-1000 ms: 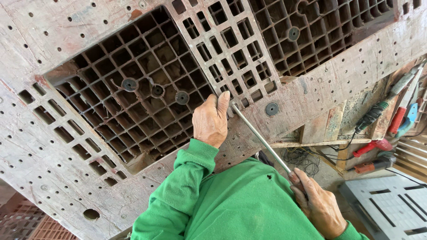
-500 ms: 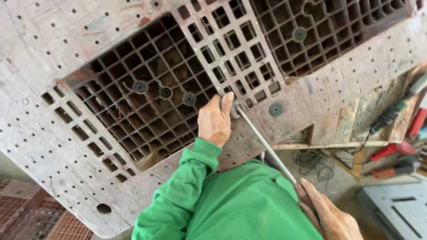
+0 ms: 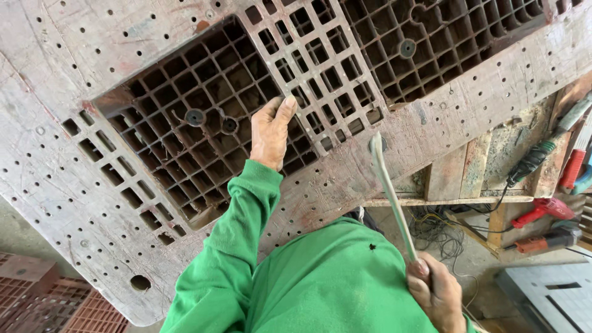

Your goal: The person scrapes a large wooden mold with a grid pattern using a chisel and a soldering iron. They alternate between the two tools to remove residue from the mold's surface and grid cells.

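Note:
A large worn brown plastic pallet (image 3: 80, 185) with a grid of square cells fills the view. My left hand (image 3: 271, 131), in a green sleeve, rests on the grid ribs near the pallet's middle, fingertips pressing a rib. Two round dark bolts (image 3: 211, 120) sit in cells just left of it. My right hand (image 3: 435, 293) at the lower right grips a long flat metal bar (image 3: 390, 194). The bar points up, its tip near a round hole (image 3: 377, 144) in the pallet's solid strip, apart from my left hand.
Red and green power tools (image 3: 542, 209) with cables lie on a wooden bench at the right. A grey slotted panel (image 3: 549, 296) sits at the lower right. Red-brown plastic crates (image 3: 55, 302) stand at the lower left.
The bar's tip has left the grid beside my left hand and swung right, toward the round hole. My left hand has slid up and left across the grid.

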